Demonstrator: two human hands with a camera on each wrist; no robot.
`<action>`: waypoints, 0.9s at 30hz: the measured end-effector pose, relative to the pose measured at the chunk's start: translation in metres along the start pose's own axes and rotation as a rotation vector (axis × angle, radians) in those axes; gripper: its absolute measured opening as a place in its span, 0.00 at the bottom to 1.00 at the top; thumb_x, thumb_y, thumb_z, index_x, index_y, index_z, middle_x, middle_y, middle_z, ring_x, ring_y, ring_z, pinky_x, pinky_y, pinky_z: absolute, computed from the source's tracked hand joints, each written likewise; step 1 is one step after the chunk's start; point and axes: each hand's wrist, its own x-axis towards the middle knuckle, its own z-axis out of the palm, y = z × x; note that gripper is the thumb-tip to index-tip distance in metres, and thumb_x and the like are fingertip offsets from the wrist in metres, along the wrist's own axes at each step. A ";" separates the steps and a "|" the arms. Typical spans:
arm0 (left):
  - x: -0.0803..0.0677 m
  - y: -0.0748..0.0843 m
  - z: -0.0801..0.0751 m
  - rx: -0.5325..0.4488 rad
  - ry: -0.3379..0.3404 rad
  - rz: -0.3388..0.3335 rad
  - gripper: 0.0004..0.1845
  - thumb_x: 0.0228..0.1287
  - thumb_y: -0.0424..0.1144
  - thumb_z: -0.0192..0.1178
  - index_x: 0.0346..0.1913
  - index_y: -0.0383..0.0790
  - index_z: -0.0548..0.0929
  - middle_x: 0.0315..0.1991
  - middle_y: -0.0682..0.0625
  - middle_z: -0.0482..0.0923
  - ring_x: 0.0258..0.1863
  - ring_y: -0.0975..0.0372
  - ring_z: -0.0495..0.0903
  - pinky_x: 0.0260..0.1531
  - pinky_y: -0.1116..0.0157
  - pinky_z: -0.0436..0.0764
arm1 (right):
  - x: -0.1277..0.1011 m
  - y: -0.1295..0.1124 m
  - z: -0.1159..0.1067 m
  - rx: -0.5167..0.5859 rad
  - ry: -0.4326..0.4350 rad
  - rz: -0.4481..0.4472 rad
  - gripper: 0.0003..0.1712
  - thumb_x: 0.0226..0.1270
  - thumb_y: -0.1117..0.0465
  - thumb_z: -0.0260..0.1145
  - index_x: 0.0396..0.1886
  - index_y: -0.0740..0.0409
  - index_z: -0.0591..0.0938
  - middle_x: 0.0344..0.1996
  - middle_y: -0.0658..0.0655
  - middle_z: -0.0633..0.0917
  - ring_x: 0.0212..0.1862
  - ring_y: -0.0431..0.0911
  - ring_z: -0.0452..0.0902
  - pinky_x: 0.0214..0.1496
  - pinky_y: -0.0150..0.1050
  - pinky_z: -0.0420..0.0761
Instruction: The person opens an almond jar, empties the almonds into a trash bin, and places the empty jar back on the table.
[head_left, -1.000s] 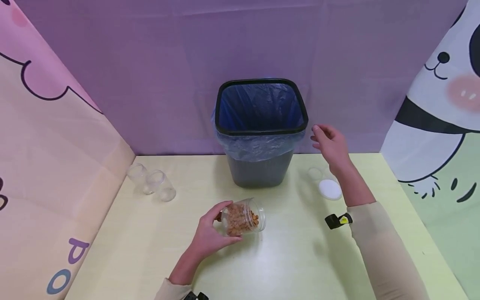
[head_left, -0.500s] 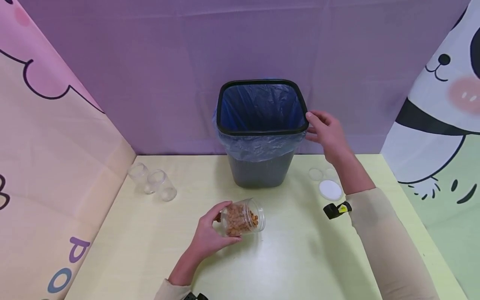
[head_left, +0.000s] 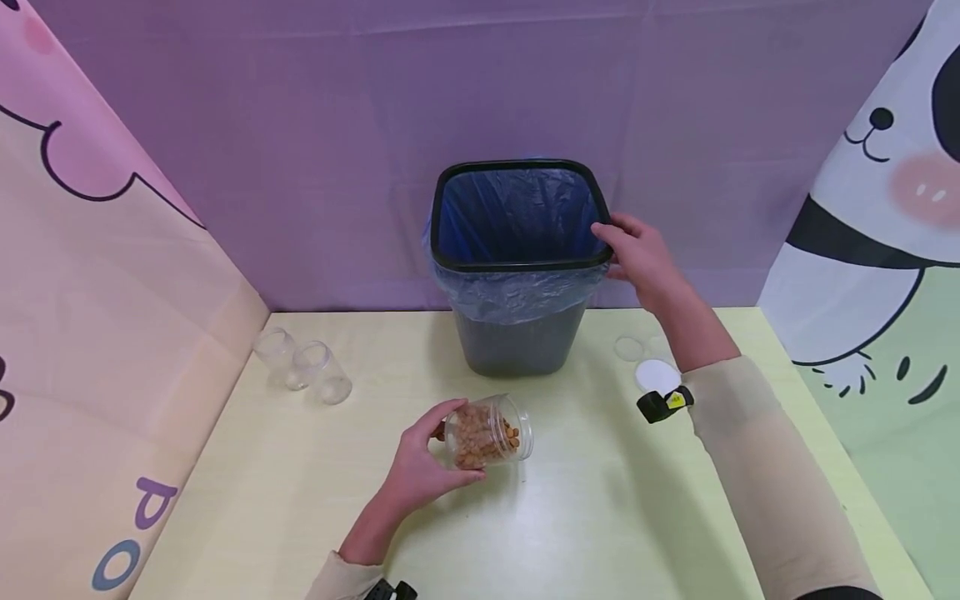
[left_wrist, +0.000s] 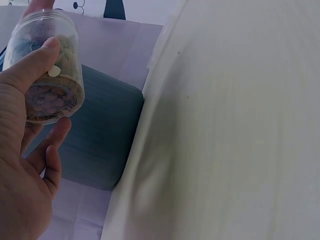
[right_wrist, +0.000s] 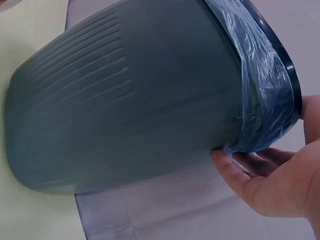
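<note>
A clear plastic jar (head_left: 487, 432) of small brown nut-like pieces lies tilted in my left hand (head_left: 420, 471), its mouth to the right. In the left wrist view the thumb lies along the jar (left_wrist: 72, 95), with fingers around its other side. My right hand (head_left: 641, 258) holds the right rim of a grey trash can (head_left: 517, 343), thumb over the black rim and fingers outside. A blue bag (head_left: 517, 300) lines the can and folds over its outside. The right wrist view shows the fingertips (right_wrist: 220, 155) against the bag's lower edge and can wall.
Clear empty containers (head_left: 322, 371) stand at the table's left back. Beyond the right forearm lie a white lid (head_left: 657, 377) and a clear round lid (head_left: 628, 348). A purple cloth wall (head_left: 337, 208) rises right behind the can.
My right hand has moved left from beside the trash can onto its rim, and the thumb has come over the edge. The left hand and jar stay nearly still.
</note>
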 end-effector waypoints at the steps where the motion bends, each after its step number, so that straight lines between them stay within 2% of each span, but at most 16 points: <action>1: -0.001 0.000 0.001 -0.006 0.000 -0.010 0.52 0.28 0.41 0.86 0.65 0.46 0.73 0.55 0.58 0.76 0.43 0.61 0.78 0.40 0.59 0.78 | 0.001 0.000 0.000 -0.002 -0.001 0.003 0.37 0.73 0.47 0.56 0.76 0.55 0.58 0.69 0.60 0.66 0.62 0.54 0.68 0.65 0.49 0.68; 6: -0.002 0.000 0.004 -0.017 0.000 -0.039 0.51 0.27 0.39 0.86 0.64 0.49 0.73 0.55 0.57 0.76 0.44 0.61 0.78 0.41 0.60 0.78 | 0.005 0.001 0.000 0.015 -0.002 0.003 0.34 0.74 0.49 0.54 0.75 0.54 0.61 0.69 0.61 0.66 0.60 0.54 0.70 0.66 0.49 0.68; 14: 0.004 0.042 -0.008 -0.028 0.017 -0.025 0.48 0.28 0.30 0.84 0.62 0.37 0.75 0.52 0.49 0.78 0.39 0.62 0.79 0.39 0.57 0.77 | 0.007 0.001 0.006 0.032 0.039 0.006 0.32 0.73 0.51 0.54 0.73 0.54 0.65 0.67 0.62 0.69 0.58 0.53 0.72 0.65 0.50 0.68; 18: 0.009 0.040 -0.016 -0.039 0.040 -0.023 0.49 0.28 0.30 0.84 0.63 0.41 0.75 0.53 0.50 0.78 0.39 0.60 0.78 0.40 0.58 0.77 | 0.009 0.002 0.007 0.038 0.048 0.006 0.32 0.72 0.50 0.54 0.74 0.53 0.64 0.67 0.61 0.69 0.57 0.52 0.72 0.66 0.50 0.68; 23: 0.021 0.031 -0.028 -0.048 0.051 -0.001 0.50 0.29 0.37 0.85 0.65 0.49 0.73 0.54 0.53 0.77 0.42 0.58 0.78 0.42 0.58 0.76 | 0.014 0.004 0.007 0.077 0.084 0.011 0.33 0.70 0.50 0.56 0.73 0.51 0.66 0.67 0.60 0.70 0.56 0.53 0.73 0.65 0.50 0.68; 27: 0.034 0.042 -0.043 -0.041 0.040 0.022 0.51 0.30 0.38 0.85 0.66 0.49 0.72 0.56 0.53 0.77 0.44 0.57 0.79 0.45 0.56 0.76 | 0.016 0.005 0.008 0.100 0.100 0.011 0.33 0.70 0.49 0.57 0.73 0.51 0.66 0.68 0.59 0.69 0.61 0.53 0.71 0.66 0.50 0.67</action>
